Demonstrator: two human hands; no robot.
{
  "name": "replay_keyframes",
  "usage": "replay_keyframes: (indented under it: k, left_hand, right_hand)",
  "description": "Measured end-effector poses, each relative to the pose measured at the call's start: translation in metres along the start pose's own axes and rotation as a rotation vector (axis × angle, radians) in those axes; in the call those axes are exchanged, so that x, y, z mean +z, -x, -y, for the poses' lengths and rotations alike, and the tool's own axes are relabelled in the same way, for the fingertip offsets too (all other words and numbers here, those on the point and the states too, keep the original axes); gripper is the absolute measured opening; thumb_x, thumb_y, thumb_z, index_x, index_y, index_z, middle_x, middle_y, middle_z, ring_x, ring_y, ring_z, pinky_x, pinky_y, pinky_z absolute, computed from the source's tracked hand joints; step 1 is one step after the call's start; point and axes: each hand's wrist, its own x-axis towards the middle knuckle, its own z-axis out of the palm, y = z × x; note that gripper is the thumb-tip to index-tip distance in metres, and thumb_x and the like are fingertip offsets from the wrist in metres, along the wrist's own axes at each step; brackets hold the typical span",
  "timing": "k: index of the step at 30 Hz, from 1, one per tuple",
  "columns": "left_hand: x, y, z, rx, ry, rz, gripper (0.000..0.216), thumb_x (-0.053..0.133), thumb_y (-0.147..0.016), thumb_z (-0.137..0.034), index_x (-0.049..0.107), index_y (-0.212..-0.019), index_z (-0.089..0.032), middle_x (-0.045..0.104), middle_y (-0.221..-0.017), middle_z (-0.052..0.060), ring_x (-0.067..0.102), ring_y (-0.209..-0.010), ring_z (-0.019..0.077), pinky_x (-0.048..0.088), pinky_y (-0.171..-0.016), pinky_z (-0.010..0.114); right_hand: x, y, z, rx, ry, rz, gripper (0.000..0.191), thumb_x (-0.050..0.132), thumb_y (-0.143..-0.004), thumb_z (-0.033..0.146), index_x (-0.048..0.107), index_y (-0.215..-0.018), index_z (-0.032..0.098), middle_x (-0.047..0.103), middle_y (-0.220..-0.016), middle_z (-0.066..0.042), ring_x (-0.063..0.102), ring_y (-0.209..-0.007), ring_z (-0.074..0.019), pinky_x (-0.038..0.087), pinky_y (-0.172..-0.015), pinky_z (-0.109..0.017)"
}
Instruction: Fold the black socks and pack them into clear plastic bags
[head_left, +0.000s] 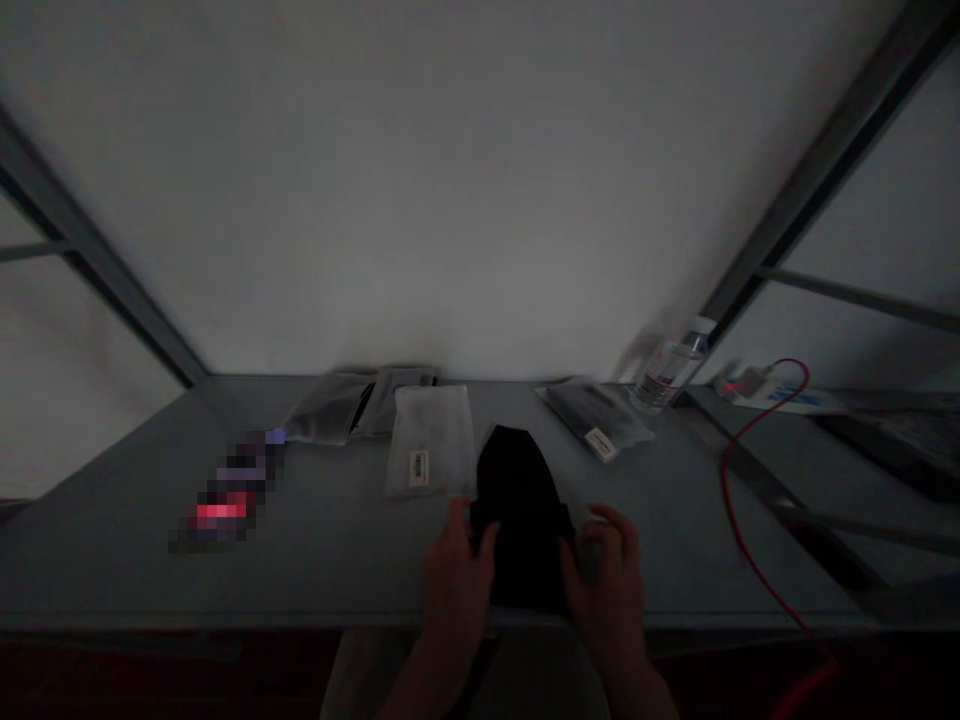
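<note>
While both your hands rest on the bench (135, 560), a black cloth item (523, 520) lies between them at the near edge.

Your left hand (455, 575) presses the item's left side, thumb laid on the fabric, and your right hand (611, 575) grips its right side with fingers curled over the edge; each grip is closed on the cloth. Just beyond lies a frosted plastic bag (430, 438) with a small label, touching the cloth's far left corner. Two more packets (352, 405) sit behind it, another labelled bag (596, 418) lies to the right, near a water bottle (670, 367). A red cable (739, 520) trails off the right.
</note>
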Motion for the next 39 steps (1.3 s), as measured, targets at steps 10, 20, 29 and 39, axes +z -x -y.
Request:
replay_keyframes:
  k: [10, 20, 29, 39]
  left_hand:
    - [0.01, 0.003, 0.02, 0.445, -0.244, -0.273, 0.009, 0.059, -0.085, -0.012, 0.06, -0.093, -0.016, 0.065, -0.101, 0.011, 0.065, -0.092, 0.0245, 0.055, -0.077, 0.037]
    - [-0.033, 0.015, 0.044, 0.915, -0.285, 0.218, 0.04, 0.053, -0.088, -0.015, 0.052, -0.128, -0.02, 0.052, -0.141, 0.01, 0.047, -0.132, 0.0229, 0.047, -0.105, 0.043]
    - [-0.024, 0.039, 0.082, 1.21, -0.285, 0.003, 0.036, 0.054, -0.09, -0.022, 0.055, -0.126, -0.023, 0.062, -0.127, 0.008, 0.054, -0.122, 0.022, 0.043, -0.106, 0.041]
    - [-0.019, 0.034, 0.045, 0.597, 0.082, 0.203, 0.023, 0.053, -0.089, -0.026, 0.065, -0.108, -0.023, 0.072, -0.096, 0.007, 0.068, -0.089, 0.0203, 0.054, -0.079, 0.03]
  right_hand:
    - [-0.008, 0.009, -0.018, -0.396, -0.139, 0.44, 0.07, 0.032, -0.077, -0.006, 0.045, -0.14, 0.02, 0.045, -0.148, -0.01, 0.035, -0.14, -0.0207, 0.047, -0.104, -0.044]
    - [-0.039, 0.016, -0.009, -0.372, -0.152, 0.577, 0.072, 0.041, -0.074, 0.006, 0.039, -0.145, 0.016, 0.043, -0.149, -0.013, 0.04, -0.137, -0.0266, 0.046, -0.104, -0.048]
    - [-0.057, 0.04, -0.02, -0.535, -0.047, 0.547, 0.063, 0.047, -0.077, 0.005, 0.05, -0.138, 0.022, 0.061, -0.132, -0.01, 0.06, -0.118, -0.0229, 0.051, -0.096, -0.034]
    - [-0.055, 0.03, -0.012, 0.06, -0.249, 0.521, 0.033, 0.044, -0.093, 0.034, 0.068, -0.111, 0.022, 0.074, -0.103, -0.01, 0.071, -0.092, -0.023, 0.057, -0.078, -0.031]
